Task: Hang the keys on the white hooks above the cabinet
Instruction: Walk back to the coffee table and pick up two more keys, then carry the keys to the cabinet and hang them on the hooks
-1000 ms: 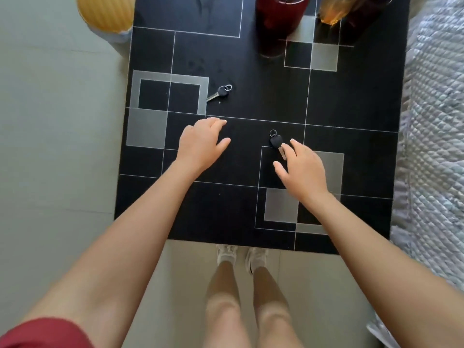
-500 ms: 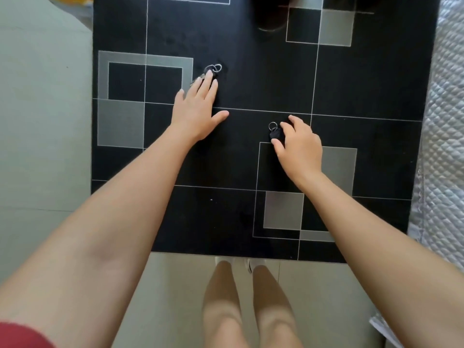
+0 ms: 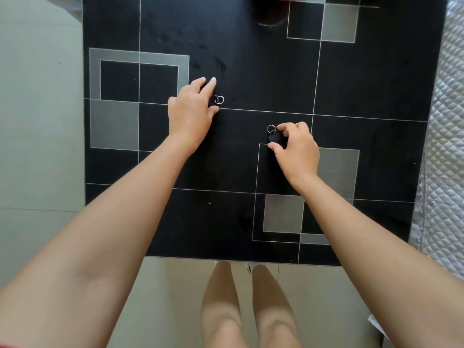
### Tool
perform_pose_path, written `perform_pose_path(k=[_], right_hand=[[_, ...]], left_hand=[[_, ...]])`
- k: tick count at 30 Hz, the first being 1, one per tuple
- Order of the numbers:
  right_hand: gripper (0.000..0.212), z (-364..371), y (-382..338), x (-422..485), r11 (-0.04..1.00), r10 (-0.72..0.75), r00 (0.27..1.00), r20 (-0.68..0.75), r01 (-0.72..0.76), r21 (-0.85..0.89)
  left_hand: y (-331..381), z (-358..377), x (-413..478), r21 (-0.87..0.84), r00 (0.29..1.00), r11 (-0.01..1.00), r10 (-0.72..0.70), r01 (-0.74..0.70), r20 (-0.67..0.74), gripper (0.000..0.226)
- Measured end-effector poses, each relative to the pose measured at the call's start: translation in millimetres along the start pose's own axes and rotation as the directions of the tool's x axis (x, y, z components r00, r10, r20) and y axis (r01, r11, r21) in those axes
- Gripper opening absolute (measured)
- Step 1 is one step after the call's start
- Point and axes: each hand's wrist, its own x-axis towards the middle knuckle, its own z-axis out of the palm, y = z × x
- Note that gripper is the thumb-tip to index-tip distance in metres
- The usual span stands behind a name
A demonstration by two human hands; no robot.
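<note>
Head view, change: since a second ago both hands have gone from hovering near the keys to closing on them; the view has also shifted toward the table's near half, so the drinks at its far edge are mostly out of frame.
Left hand (image 3: 190,114): now over the left key (image 3: 218,99), which has moved from its earlier spot further up the table; fingers curled narrow around it, only its black head and split ring showing past the index finger and thumb.
Right hand (image 3: 296,149): thumb and fingertips pinched on the black head of the right key (image 3: 273,137), ring pointing away.
Table (image 3: 376,84): black, grey-square pattern; both keys seem to lie on or just off it, lift not certain.
Meaning for task: grasping looks nearly done; carrying and hanging not yet begun. Hooks and cabinet are out of view.
Writing: none readable; no brand visible on either key.
</note>
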Motion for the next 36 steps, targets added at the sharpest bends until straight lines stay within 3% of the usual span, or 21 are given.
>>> perform_pose_path(k=[5,8,11,14,17,20,29,36], right_hand=[[0.029,-2.1,-2.1,0.1,0.996,0.058,0.997,0.053,-0.061,0.057],[0.025,-3.8,-4.5,-2.3,0.984,0.102,0.992,0.068,-0.111,0.141],[0.020,-11.4,-7.7,-4.4,0.931,0.190,0.974,0.121,-0.218,0.293],[0.018,-29.1,-15.9,-11.4,0.781,0.253,0.929,0.271,-0.362,0.509],[0.019,-59.8,-28.3,-27.6,0.690,0.220,0.905,0.364,-0.408,0.598],[0.025,-101.4,-43.7,-48.3,0.661,0.146,0.912,0.384,-0.379,0.648],[0.029,-260.4,-96.7,-134.0,0.608,-0.034,0.957,0.287,-0.208,0.766],[0.015,-373.3,-133.6,-211.5,0.492,-0.151,0.983,0.108,-0.020,0.870]], left_hand=[[-0.5,3.0,-2.9,0.027,0.997,0.999,0.025,-0.023,-0.067,0.036],[3.9,-0.8,-6.6,-0.049,0.998,0.999,-0.014,0.012,-0.053,0.028],[8.8,-6.0,-9.6,-0.219,0.990,0.967,-0.112,0.130,0.089,0.025],[14.3,-14.6,-16.5,-0.363,0.938,0.889,-0.171,0.279,0.302,0.022],[26.3,-35.5,-34.9,-0.484,0.849,0.754,-0.180,0.443,0.497,0.025],[45.3,-75.7,-59.2,-0.581,0.805,0.611,-0.167,0.537,0.569,0.024],[116.5,-251.0,-148.3,-0.795,0.883,0.395,-0.112,0.460,0.455,0.018],[169.9,-373.8,-207.3,-0.913,0.977,0.352,-0.028,0.207,0.211,0.026]])
